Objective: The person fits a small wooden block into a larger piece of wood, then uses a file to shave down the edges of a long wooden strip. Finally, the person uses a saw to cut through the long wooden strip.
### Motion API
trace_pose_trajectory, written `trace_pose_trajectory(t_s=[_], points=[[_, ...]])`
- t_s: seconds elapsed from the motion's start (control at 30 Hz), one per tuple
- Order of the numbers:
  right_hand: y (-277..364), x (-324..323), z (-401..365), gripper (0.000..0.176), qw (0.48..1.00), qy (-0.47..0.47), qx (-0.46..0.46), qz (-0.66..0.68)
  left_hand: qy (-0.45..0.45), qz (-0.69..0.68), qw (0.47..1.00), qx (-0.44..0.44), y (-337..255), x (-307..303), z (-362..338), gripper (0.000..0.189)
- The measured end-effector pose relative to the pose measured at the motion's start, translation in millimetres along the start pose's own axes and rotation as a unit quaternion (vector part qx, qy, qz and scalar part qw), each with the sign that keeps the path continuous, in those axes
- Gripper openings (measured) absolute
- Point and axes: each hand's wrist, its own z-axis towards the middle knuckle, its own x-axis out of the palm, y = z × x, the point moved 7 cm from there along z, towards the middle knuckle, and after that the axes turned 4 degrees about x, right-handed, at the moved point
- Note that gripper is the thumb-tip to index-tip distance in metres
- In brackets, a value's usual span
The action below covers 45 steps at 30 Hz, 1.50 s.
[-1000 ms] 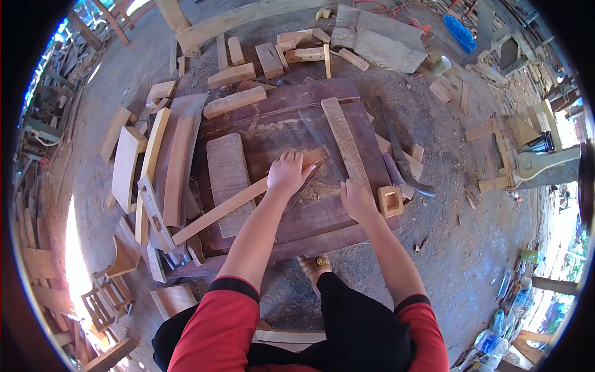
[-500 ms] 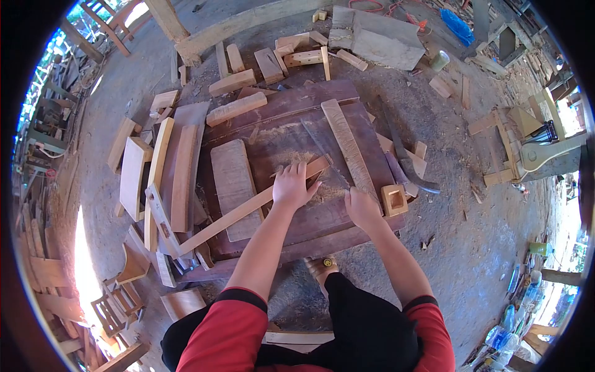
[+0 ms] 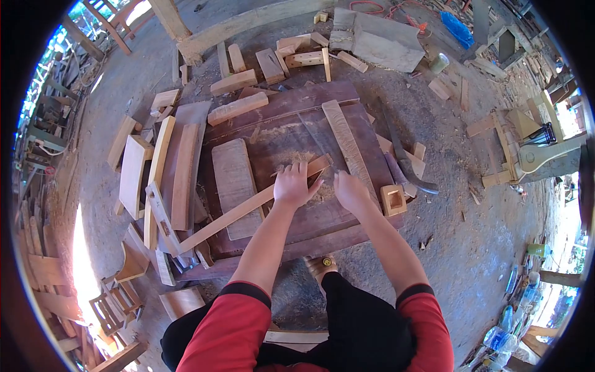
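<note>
My left hand (image 3: 292, 187) lies over a long wooden strip (image 3: 238, 214) near its right end and holds it down, fingers bent across it and thumb apart. The strip runs slantwise over a low dark-red wooden table (image 3: 297, 235). A thin-bladed hand saw (image 3: 313, 134) is in my right hand (image 3: 352, 192), which is closed on its handle. Its blade points away from me and passes by the strip's right end. The fingers hide the handle. Sawdust (image 3: 297, 158) lies around the strip's end. A flat wide board (image 3: 234, 180) sits beneath the strip's middle.
A rough plank (image 3: 348, 139) lies right of the saw. Near the table's right corner is a small hollowed wood block (image 3: 393, 200). A dark curved blade tool (image 3: 401, 152) rests beyond the right edge. Several boards (image 3: 184, 177) are stacked left; offcuts (image 3: 234, 82) lie behind.
My right hand has moved forward and slightly left, pushing the saw away from me along the strip's end. The left hand and the strip stay in place.
</note>
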Motion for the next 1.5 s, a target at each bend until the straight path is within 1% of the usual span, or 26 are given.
trace_pose_trajectory(t_s=[0.1,0.2,0.27,0.33,0.37,0.4,0.43,0.5,0.53,0.6,0.67,0.73,0.83,0.87,0.93,1.0,1.07,1.1,1.17,1.2,1.23,1.27,1.33,1.4,1.5], points=[[7,6,17,0.031,1.000,-0.023,0.008,-0.004,-0.022,-0.001,1.000,0.000,1,4,3,0.045],[-5,7,-1,0.030,0.999,-0.040,-0.001,0.015,-0.026,0.006,1.000,-0.009,1,1,2,0.041],[-23,12,-25,0.029,0.999,-0.030,0.018,0.008,-0.027,0.015,0.999,-0.013,1,1,1,0.039],[-45,18,-54,0.028,0.999,-0.033,0.016,-0.009,-0.043,0.022,0.999,-0.002,2,3,1,0.038],[-53,18,-69,0.027,0.999,-0.017,0.024,-0.016,-0.046,0.017,0.999,-0.007,4,3,1,0.038],[-58,18,-81,0.027,0.999,0.001,0.033,-0.024,-0.056,0.017,0.998,0.006,3,3,1,0.038],[-59,16,-86,0.027,0.999,0.002,0.030,-0.029,-0.065,0.017,0.998,0.019,2,2,1,0.038],[-64,15,-88,0.028,0.997,0.016,0.053,-0.052,-0.069,0.009,0.997,0.017,3,1,2,0.038],[-62,16,-82,0.028,0.997,0.017,0.054,-0.051,-0.069,0.004,0.997,0.020,2,2,1,0.038],[-41,11,-53,0.029,0.999,0.006,0.019,-0.037,-0.082,0.008,0.996,0.027,3,4,0,0.038],[-12,1,-19,0.031,1.000,0.023,0.004,-0.007,-0.095,0.011,0.995,0.036,0,2,0,0.038],[4,0,16,0.032,0.999,0.017,-0.015,-0.022,-0.059,-0.007,0.998,0.002,2,1,1,0.037],[13,0,17,0.032,0.999,0.005,0.001,-0.051,-0.037,0.001,0.999,-0.012,3,3,2,0.037],[9,-1,9,0.032,0.999,0.003,0.001,-0.053,-0.040,-0.001,0.999,-0.011,2,2,1,0.037],[-13,1,-22,0.030,1.000,0.005,0.022,-0.011,-0.035,0.000,0.999,-0.011,2,0,0,0.038],[-40,9,-55,0.031,1.000,0.000,0.015,-0.019,-0.048,0.002,0.999,-0.004,4,4,1,0.039],[-59,10,-89,0.032,0.999,0.016,0.045,-0.024,-0.056,0.004,0.998,0.003,4,4,0,0.039],[-62,5,-93,0.032,0.999,0.018,0.043,-0.026,-0.061,0.003,0.998,0.011,3,2,0,0.039],[-70,3,-96,0.034,0.997,0.036,0.073,-0.014,-0.063,0.006,0.998,0.021,3,2,0,0.039],[-70,7,-89,0.034,0.997,0.036,0.074,-0.011,-0.078,0.006,0.997,0.025,3,2,0,0.039],[-66,8,-74,0.034,0.998,0.027,0.048,-0.007,-0.093,0.006,0.995,0.028,2,1,-1,0.039],[-56,5,-60,0.034,1.000,0.018,0.020,-0.004,-0.090,0.007,0.996,0.028,2,2,-1,0.039],[-27,2,-33,0.035,1.000,0.025,0.006,-0.003,-0.096,0.000,0.995,0.026,3,0,-1,0.038],[-2,-3,-9,0.035,0.999,0.029,0.012,-0.025,-0.089,0.001,0.996,0.023,3,2,0,0.038],[1,3,13,0.034,0.999,0.014,0.005,-0.032,-0.078,-0.002,0.997,0.015,3,-1,2,0.037]])
